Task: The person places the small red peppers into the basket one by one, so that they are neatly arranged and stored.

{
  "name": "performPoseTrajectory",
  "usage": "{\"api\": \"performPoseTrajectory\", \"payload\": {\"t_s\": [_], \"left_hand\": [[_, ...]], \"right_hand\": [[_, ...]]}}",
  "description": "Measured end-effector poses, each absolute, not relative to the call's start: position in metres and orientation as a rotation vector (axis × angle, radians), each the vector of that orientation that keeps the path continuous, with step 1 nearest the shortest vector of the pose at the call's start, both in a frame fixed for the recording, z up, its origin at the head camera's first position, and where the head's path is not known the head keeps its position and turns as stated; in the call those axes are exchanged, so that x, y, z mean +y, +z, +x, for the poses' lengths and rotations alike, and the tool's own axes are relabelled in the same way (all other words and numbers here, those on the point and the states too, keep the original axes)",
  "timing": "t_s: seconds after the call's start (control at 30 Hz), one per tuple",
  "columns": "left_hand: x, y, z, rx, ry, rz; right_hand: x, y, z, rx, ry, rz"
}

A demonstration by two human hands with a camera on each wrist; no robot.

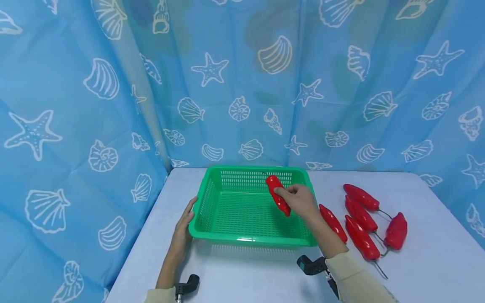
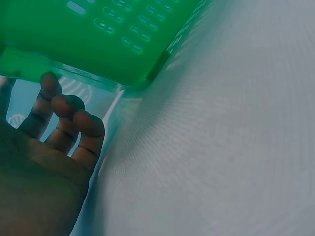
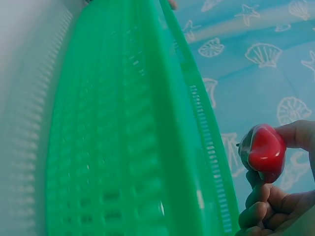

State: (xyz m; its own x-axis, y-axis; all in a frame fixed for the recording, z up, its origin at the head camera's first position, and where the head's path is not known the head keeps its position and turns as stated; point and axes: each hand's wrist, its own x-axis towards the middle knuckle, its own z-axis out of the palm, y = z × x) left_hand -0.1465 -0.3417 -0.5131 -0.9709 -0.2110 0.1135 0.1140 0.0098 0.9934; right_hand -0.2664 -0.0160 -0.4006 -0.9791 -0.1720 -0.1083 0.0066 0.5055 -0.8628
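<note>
In the head view, my right hand (image 1: 301,201) pinches a red chili pepper (image 1: 278,195) between thumb and fingers, above the right part of a green plastic basket (image 1: 254,241). The pepper's stem points away toward the back. The right wrist view shows the same pepper (image 3: 266,152) end-on, with the thumb on one side and bent fingers below. My left hand (image 1: 183,227) touches the basket's left rim from outside; in the left wrist view its fingers (image 2: 88,142) are loosely bent beneath the rim.
On the white table (image 1: 242,277), several red peppers (image 1: 361,237) lie to the right of the basket, one of them (image 1: 332,223) close beside my right forearm. A blue curtain (image 1: 235,84) with shell prints hangs behind the table and along the left.
</note>
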Motion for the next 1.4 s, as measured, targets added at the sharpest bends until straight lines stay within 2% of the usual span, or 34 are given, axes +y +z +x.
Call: {"api": "performPoseTrajectory", "payload": {"t_s": [0.17,0.47,1.1,1.4], "left_hand": [[-0.341,-0.509,-0.149,-2.070,-2.075,0.070],[-0.356,-0.506,-0.131,-2.080,-2.031,0.247],[-0.338,-0.508,-0.144,-2.101,-2.075,0.188],[-0.339,-0.509,-0.145,-2.101,-2.038,0.136]], "right_hand": [[-0.033,-0.405,-0.264,2.574,-1.494,-0.121],[-0.095,-0.414,-0.262,2.472,-1.567,-0.157],[-0.134,-0.434,-0.255,2.194,-1.783,0.073],[-0.147,-0.433,-0.256,2.208,-1.744,0.111]]}}
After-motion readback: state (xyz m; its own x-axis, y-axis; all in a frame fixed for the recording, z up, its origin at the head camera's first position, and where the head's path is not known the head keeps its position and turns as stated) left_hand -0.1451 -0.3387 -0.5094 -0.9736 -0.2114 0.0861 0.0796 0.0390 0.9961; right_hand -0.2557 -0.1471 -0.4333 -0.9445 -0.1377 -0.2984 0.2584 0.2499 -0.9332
